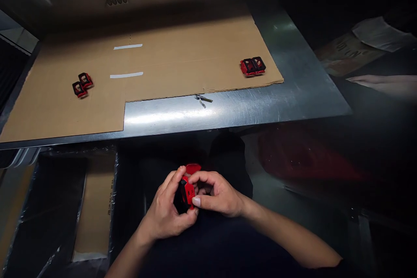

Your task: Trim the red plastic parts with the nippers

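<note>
Over my lap, in front of the bench edge, my left hand (167, 206) wraps around a red and black plastic part (188, 191). My right hand (218, 193) pinches the same part from the right, its thumb and index finger on the red face. Two small slots show in that face, and a rounded red piece (193, 168) sticks up behind the fingers. Much of the part is hidden by my hands. Similar red and black parts lie on the cardboard, a pair (82, 85) at the left and another pair (253, 66) at the right.
Cardboard (182, 56) with two white tape strips (127, 75) covers much of the metal bench (228, 110). A nail clipper (203, 99) lies near the cardboard's front edge. Below left stands a carton lined with black plastic (52, 208). A blurred red heap (302, 156) shows at the right.
</note>
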Available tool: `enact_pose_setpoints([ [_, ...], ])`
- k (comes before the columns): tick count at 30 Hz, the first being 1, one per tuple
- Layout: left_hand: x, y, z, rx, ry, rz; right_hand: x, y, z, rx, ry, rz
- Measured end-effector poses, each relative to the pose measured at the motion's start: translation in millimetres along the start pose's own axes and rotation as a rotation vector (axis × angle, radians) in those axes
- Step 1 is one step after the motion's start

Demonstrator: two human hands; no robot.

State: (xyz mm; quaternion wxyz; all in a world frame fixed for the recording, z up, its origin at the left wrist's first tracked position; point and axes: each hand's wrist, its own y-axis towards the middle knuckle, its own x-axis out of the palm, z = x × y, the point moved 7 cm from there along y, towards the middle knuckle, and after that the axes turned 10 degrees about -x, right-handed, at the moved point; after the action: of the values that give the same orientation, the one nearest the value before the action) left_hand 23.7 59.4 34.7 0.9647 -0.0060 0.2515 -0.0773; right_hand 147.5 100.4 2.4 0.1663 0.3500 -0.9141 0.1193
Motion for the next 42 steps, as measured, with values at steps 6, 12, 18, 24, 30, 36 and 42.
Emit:
enact_pose_setpoints([
  [6, 6.3, -5, -6, -0.02, 0.014, -0.072, 3, 3, 4, 0.067, 0.081, 0.044],
  [12, 0.9, -6, -23, -0.083, -0.099, -0.086, 2, 4, 1, 0.032, 0.108, 0.021],
  [18, -8.9, 0, -38, -0.203, -0.379, 0.024, 5, 4, -7, -0.031, 0.099, -0.07],
  [24, -14.8, -4, -55, -0.434, -0.512, 0.155, 1, 5, -19, -0.226, -0.133, -0.02],
  [30, -15.8, 0, -45, -0.436, -0.297, 0.174, 1, 5, -23, -0.366, -0.191, -0.01],
  [36, -11.6, -8, -30, -0.371, -0.452, 0.086, 0, 1, -24, -0.456, -0.318, 0.004],
  [42, -1.2, -11, -19, -0.397, -0.225, -0.074, 3, -1, -29, -0.571, -0.425, 0.009],
])
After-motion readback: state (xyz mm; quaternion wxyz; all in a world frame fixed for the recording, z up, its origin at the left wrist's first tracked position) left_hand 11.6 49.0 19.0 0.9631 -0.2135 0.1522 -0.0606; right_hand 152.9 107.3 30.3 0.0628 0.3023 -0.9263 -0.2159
